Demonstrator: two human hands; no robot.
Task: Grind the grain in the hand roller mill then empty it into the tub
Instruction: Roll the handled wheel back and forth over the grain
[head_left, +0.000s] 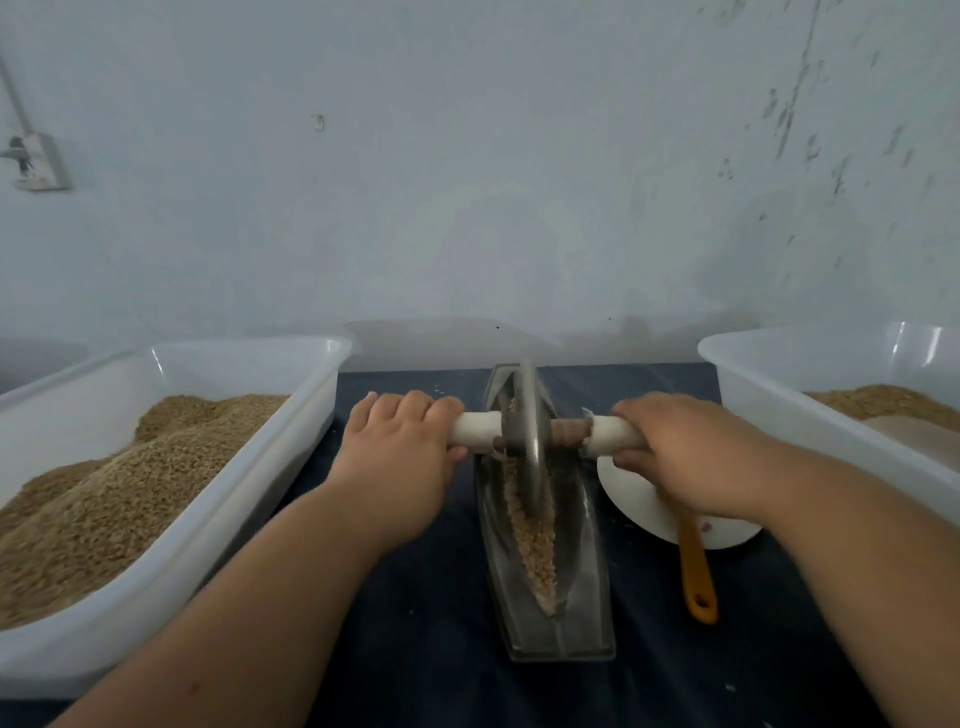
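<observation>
Mill trough (587, 597) is lying on the dark cloth (415, 623) between two tubs, long axis running straight away from the person; coarse grain (537, 545) is sitting along its groove, so grinding is judged partway and emptying not yet begun. Wheel (527, 441) is standing on edge toward the far end, axle crosswise, with left hand (400, 457) and right hand (685, 457) each curling fingers round a white grip (475, 430). Beyond, left tub (249, 467) is heaped; right tub (769, 395) is holding less.
</observation>
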